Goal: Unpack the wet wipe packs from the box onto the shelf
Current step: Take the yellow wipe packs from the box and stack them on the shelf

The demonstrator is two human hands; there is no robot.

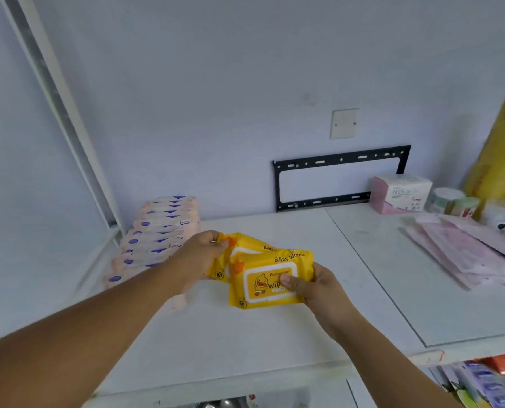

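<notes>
yellow wipe packs [263, 290] in outstretched left hand [199, 256] and right hand [316, 285]

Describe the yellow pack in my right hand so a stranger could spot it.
Over the white shelf, two hands hold overlapping yellow wipes packs. It is the nearer pack, gripped by the right hand. Unlike the rear pack in the left hand, its duck picture shows.

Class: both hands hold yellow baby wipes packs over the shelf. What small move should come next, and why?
Probably set them down on the white shelf beside the row of pink packs: the left hand grips the rear yellow pack, the right hand the front yellow pack, with bare shelf just below.
</notes>
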